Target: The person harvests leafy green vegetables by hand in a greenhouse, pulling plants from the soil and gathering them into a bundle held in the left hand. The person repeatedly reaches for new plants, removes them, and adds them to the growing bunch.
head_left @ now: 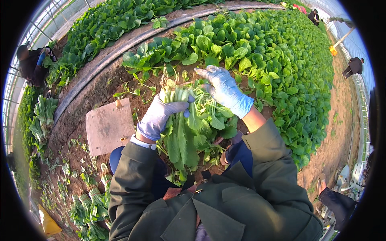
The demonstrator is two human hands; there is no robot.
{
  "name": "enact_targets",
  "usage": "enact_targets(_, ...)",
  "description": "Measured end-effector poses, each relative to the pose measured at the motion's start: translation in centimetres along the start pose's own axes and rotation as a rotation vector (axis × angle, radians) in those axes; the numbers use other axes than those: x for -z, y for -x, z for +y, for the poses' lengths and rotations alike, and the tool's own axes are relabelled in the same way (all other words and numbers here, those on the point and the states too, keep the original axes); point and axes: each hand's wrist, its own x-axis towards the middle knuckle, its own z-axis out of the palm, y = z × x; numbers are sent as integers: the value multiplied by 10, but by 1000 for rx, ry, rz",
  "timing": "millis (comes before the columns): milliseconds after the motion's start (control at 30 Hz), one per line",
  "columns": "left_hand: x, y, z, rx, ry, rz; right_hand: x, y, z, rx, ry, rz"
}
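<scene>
My left hand (pixel 159 114), in a pale glove, grips a bunch of leafy greens (pixel 181 140) around its white stems. The cut stem ends and some thin roots point up and away from me, and the long leaves hang down towards my lap. To the right of the bunch my right hand (pixel 224 89), in a light blue glove, is raised with its fingers stretched and the thumb apart. Nothing shows between those fingers. Loose pulled greens (pixel 221 120) lie beneath and beside the bunch, between my knees.
A flat board (pixel 110 129) lies on the soil at left. Tied bundles of greens (pixel 90 205) stand at lower left. A dense bed of growing greens (pixel 286 81) fills the right, and a hose (pixel 126 46) curves behind. Other people (pixel 33 64) are around the greenhouse.
</scene>
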Motion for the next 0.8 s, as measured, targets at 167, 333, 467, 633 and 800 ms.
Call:
enact_targets(167, 3, -2, 2, -97, 152, 54, -4, 9, -28, -292, -1218, -457)
enact_targets(333, -1, -4, 2, -108, 201, 252, -17, 10, -41, -453, -927, 57)
enact_targets(467, 10, -6, -9, -199, 174, 268, -19, 12, -58, -366, -584, 56)
enact_targets(633, -3, -6, -6, -204, 269, 238, -22, 10, -66, -305, -425, 120)
enact_targets(800, -8, -6, -12, -276, 243, 212, -15, 5, -87, -136, -172, 214)
